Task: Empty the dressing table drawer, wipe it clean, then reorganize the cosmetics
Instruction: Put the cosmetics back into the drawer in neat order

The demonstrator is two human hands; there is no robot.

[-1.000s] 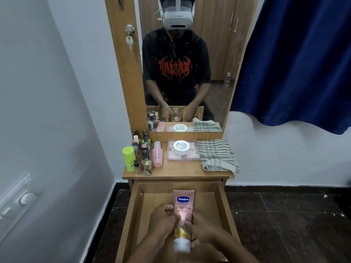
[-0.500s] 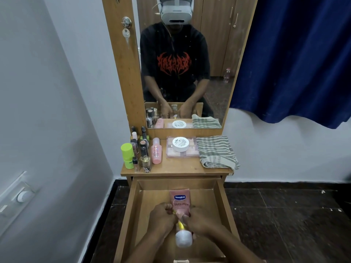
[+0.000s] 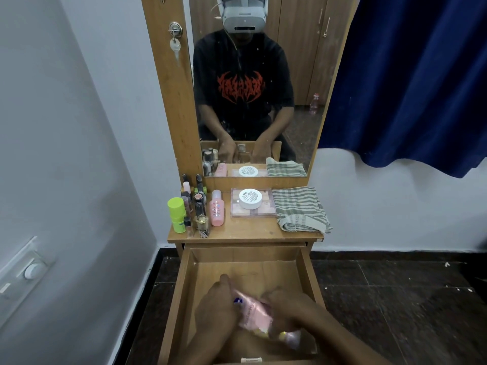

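Low in the open, smooth wooden drawer (image 3: 307, 272), the left hand (image 3: 216, 309) and right hand (image 3: 287, 309) both curl fingers round a blurred, glossy pink lotion tube (image 3: 254, 313), its flat end toward 10 o'clock and its rounded cap toward 4.

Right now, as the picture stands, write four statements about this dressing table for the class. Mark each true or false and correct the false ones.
1. The left hand and the right hand both hold the pink plastic squeeze tube over the open wooden drawer. True.
2. The round white jar stands directly on bare wood. False: it rests on the clear flat palette case.
3. The folded green-and-white striped cloth lies at the right end of the wooden tabletop. True.
4. The lime-green cylindrical container lies inside the drawer. False: it stands upright at the tabletop's left edge.
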